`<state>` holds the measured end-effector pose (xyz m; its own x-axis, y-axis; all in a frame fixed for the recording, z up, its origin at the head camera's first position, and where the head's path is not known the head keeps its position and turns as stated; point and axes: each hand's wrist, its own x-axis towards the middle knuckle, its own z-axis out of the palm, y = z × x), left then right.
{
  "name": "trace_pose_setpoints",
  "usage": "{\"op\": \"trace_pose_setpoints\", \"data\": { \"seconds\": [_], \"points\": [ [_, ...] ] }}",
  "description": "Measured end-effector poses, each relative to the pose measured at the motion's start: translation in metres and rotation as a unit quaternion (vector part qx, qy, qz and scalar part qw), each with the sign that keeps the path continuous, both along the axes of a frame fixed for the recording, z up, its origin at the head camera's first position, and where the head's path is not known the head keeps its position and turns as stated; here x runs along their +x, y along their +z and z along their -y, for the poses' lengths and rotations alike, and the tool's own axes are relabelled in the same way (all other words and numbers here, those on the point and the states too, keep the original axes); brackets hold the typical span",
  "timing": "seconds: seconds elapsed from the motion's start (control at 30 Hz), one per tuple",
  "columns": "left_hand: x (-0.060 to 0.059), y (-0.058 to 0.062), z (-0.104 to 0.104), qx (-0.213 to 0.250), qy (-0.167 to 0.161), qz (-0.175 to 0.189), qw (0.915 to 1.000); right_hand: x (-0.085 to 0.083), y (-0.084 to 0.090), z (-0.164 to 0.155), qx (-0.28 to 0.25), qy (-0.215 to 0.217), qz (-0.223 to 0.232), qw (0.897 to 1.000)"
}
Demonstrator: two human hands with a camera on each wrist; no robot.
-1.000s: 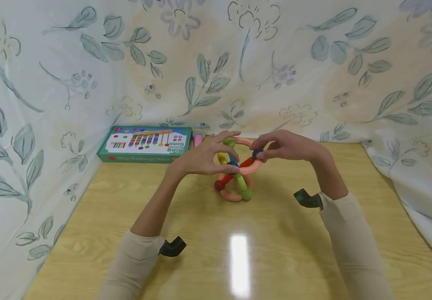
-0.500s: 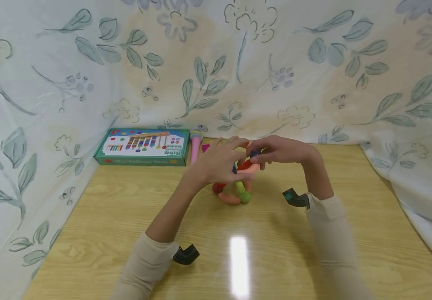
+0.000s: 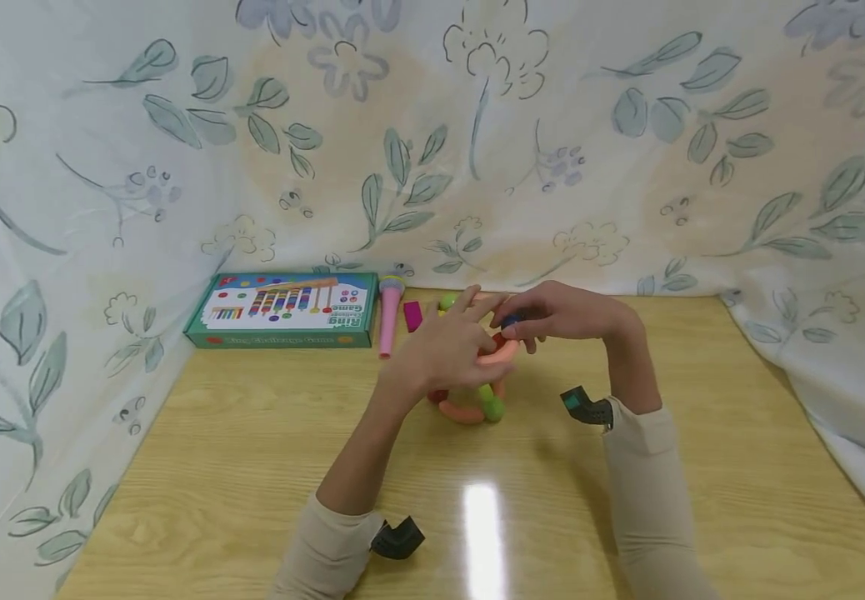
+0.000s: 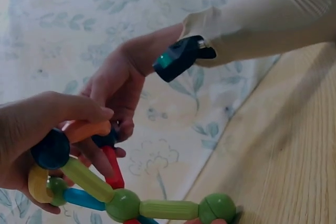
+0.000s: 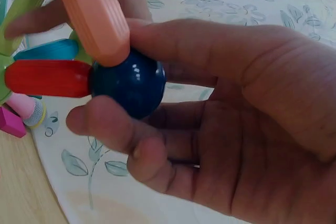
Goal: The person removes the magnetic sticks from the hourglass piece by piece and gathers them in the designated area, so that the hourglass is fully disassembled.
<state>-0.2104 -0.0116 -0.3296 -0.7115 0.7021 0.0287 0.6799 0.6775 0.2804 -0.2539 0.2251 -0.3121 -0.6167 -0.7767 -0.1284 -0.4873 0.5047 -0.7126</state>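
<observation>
Two hands work above a wooden counter (image 3: 252, 467) on a toy frame of coloured rods and balls (image 3: 477, 400), which rests mid-counter. The right hand (image 3: 567, 315) pinches a dark blue ball (image 5: 128, 83) where a red rod (image 5: 47, 77) and a peach rod (image 5: 92, 17) meet. The left hand (image 3: 451, 342) curls its grip round the frame's upper rods. Several pieces are already linked, so the build seems partly done. Farther back lie a pink tube (image 3: 389, 315), a magenta block (image 3: 412, 316) and a game box (image 3: 282, 310).
</observation>
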Motion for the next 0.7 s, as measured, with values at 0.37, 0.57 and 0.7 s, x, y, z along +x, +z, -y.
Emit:
{"op": "trace_pose_setpoints", "data": {
  "seconds": [0.37, 0.57, 0.7],
  "points": [
    [0.0009, -0.0023, 0.0000, 0.003, 0.004, -0.006, 1.0000, 0.0008, 0.0000, -0.0031, 0.005, -0.001, 0.015, 1.000],
    [-0.0002, -0.0036, 0.0008, 0.011, 0.006, -0.020, 0.9997, 0.0014, -0.0002, -0.0048, 0.015, 0.005, 0.023, 1.000],
    [0.0003, -0.0036, 0.0003, 0.012, 0.005, -0.021, 0.9997, 0.0009, -0.0013, -0.0067, 0.014, 0.011, 0.025, 1.000]
  ]
}}
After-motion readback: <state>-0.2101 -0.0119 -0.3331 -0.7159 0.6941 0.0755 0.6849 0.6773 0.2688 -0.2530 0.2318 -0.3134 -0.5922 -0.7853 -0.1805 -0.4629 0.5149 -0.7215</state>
